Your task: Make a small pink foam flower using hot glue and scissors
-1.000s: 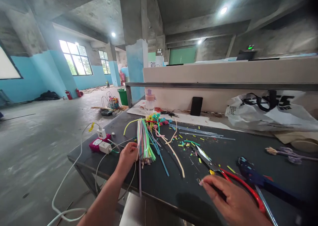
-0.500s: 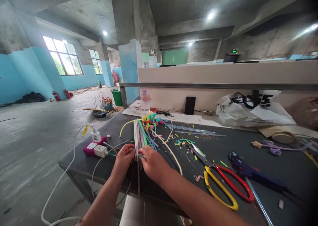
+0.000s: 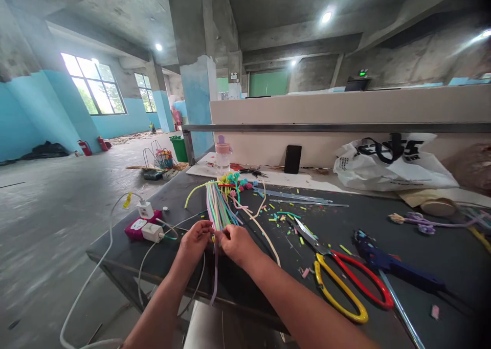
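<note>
Both hands meet over the front of the dark table, fingertips pinched close together. My left hand (image 3: 195,242) and my right hand (image 3: 238,244) are closed on a lilac pipe cleaner (image 3: 215,282), whose long end hangs down toward the table edge. Exactly how it bends between the fingers is too small to make out. Just beyond the fingertips lies a bundle of pastel pipe cleaners (image 3: 218,205), green, pink, white and blue. Behind it are finished-looking coloured fuzzy pieces (image 3: 233,184) in yellow, teal and pink.
Scissors (image 3: 326,267) with red and yellow handles lie open at right, beside a dark blue glue gun (image 3: 399,271). Clear glue sticks (image 3: 295,196) and cut bits are scattered behind. A pink power strip (image 3: 140,228) with cables sits left; a bottle (image 3: 223,157) and phone (image 3: 293,159) stand at the back.
My hands have come slightly nearer to me, away from the bundle, with the lilac pipe cleaner between them. Its hanging end has swung a little. The view has shifted slightly.
</note>
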{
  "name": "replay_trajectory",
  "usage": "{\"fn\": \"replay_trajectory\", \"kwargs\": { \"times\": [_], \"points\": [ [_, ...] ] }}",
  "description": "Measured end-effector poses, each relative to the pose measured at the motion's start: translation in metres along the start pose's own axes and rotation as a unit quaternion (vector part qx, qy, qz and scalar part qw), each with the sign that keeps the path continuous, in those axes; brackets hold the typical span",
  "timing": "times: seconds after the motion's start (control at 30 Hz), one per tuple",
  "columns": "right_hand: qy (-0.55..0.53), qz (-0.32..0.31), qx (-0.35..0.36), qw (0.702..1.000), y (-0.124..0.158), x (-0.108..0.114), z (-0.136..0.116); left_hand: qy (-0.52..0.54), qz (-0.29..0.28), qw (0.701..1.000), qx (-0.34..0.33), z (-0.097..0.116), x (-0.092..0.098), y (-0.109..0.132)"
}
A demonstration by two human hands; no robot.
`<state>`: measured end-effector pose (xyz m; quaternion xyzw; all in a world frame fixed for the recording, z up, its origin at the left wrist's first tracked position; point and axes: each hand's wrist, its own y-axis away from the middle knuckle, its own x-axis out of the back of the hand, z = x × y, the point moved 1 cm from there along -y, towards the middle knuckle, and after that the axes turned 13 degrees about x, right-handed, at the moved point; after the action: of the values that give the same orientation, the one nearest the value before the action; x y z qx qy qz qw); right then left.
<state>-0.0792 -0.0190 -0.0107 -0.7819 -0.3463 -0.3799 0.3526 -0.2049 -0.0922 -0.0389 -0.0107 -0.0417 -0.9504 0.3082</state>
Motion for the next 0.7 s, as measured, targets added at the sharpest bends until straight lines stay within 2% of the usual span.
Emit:
{"fn": "replay_trajectory", "kwargs": {
  "times": [0.2, 0.33, 0.47, 0.7],
  "points": [
    [-0.005, 0.009, -0.058, 0.998, -0.005, 0.002, 0.011, -0.043, 0.020, 0.999, -0.007, -0.003, 0.001, -0.002],
    [-0.012, 0.011, -0.067, 0.998, -0.006, 0.001, 0.019, -0.085, 0.031, 0.996, -0.018, -0.005, 0.001, -0.002],
    [-0.014, 0.015, -0.051, 0.998, -0.003, -0.001, 0.018, -0.125, 0.032, 0.991, -0.036, -0.004, 0.000, -0.001],
    [0.009, 0.016, 0.021, 1.000, 0.014, -0.002, -0.001, -0.155, 0.055, 0.984, -0.062, -0.004, 0.002, 0.000]
  ]
}}
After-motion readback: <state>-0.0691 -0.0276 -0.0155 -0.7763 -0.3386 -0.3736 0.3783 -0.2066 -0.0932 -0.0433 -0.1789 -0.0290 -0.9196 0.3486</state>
